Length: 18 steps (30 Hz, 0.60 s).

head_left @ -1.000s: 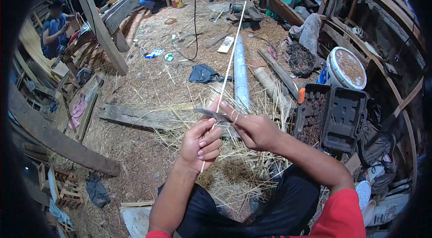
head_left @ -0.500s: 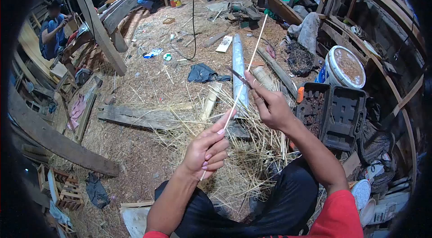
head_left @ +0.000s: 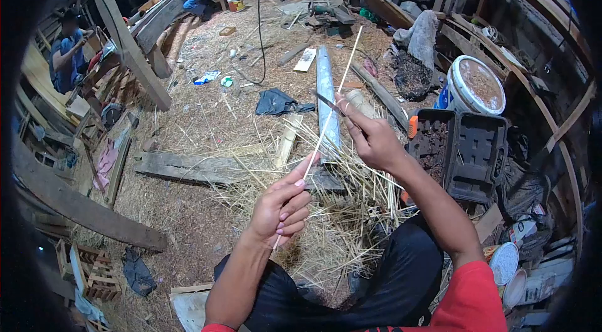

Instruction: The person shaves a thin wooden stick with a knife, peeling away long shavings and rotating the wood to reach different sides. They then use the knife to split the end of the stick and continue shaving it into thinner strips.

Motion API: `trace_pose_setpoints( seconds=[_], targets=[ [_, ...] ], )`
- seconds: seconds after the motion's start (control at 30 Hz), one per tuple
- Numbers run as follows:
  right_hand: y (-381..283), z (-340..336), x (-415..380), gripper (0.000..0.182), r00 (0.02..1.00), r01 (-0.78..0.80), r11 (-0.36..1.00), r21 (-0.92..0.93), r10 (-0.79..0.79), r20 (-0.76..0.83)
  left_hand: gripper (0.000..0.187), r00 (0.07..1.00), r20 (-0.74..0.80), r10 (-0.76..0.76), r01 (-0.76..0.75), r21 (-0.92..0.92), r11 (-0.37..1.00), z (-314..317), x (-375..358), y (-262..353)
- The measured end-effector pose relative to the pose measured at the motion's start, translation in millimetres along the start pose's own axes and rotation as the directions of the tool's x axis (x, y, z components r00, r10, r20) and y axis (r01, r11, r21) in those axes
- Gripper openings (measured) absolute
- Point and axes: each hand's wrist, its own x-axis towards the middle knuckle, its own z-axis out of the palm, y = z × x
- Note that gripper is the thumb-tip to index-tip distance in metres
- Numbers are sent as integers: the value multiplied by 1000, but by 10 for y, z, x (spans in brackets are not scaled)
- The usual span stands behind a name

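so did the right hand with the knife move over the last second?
Yes. The right hand and knife slid up the stick, away from the left hand. They went from beside the tool case toward the grey pipe.

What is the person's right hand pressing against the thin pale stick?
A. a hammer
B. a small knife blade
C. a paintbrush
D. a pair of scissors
B: the right hand grips a small knife whose dark blade lies across the thin stick, while the left hand holds the stick lower down.
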Motion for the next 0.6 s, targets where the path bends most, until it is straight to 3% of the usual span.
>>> trace_pose_setpoints(
  seconds=[0.03, 0.1, 0.23, 0.33, 0.4, 0.5, 0.6],
  targets=[
    [38, -22, 25, 45, 1000, -29, 999, -28, 29, -8, 56, 1000, -9, -15, 15, 20, 1000, 12, 2, -5],
    [-3, -245, 85, 43, 924, -371, 927, -53, 374, 77, 55, 999, -24, -39, 41, 59, 997, 43, -15, -21],
    [279, -205, 14, 47, 954, -276, 961, -4, 274, -120, 53, 1000, -23, 18, -15, 130, 991, 48, 17, -29],
    [-285, -163, -99, 49, 935, -302, 948, 103, 273, 226, 52, 991, -83, 106, -92, 152, 984, 43, 80, 18],
    [-474, -3, -211, 55, 939, -128, 990, 61, 101, 329, 50, 986, -110, 127, -121, 57, 991, -25, 84, 63],
    [-591, 194, -334, 59, 918, 198, 974, 106, -222, 328, 47, 988, -80, 134, -141, -79, 987, -88, 83, 100],
    [-635, 104, -262, 63, 900, 88, 995, 47, -99, 425, 47, 989, -111, 95, -111, -144, 983, -69, 47, 84]
  ],
)
